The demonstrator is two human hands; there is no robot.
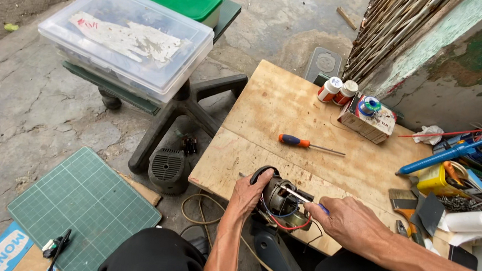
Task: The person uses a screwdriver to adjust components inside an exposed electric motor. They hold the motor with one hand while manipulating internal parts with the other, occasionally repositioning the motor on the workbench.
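Note:
A small electric motor (279, 199) with red and blue wires rests at the near edge of a wooden board (288, 116). My left hand (247, 192) grips the motor's left side. My right hand (346, 221) holds a blue-handled screwdriver (302, 197) whose metal shaft points left onto the top of the motor. A second screwdriver (309, 145) with an orange and blue handle lies loose on the board, farther away.
Two small bottles (337, 91) and a carton with a solder spool (368, 116) stand at the board's far end. Tools, a yellow box (433, 180) and brushes crowd the right. Left: a clear lidded bin (128, 40) on a chair base, a green cutting mat (83, 209), a fan housing (168, 170).

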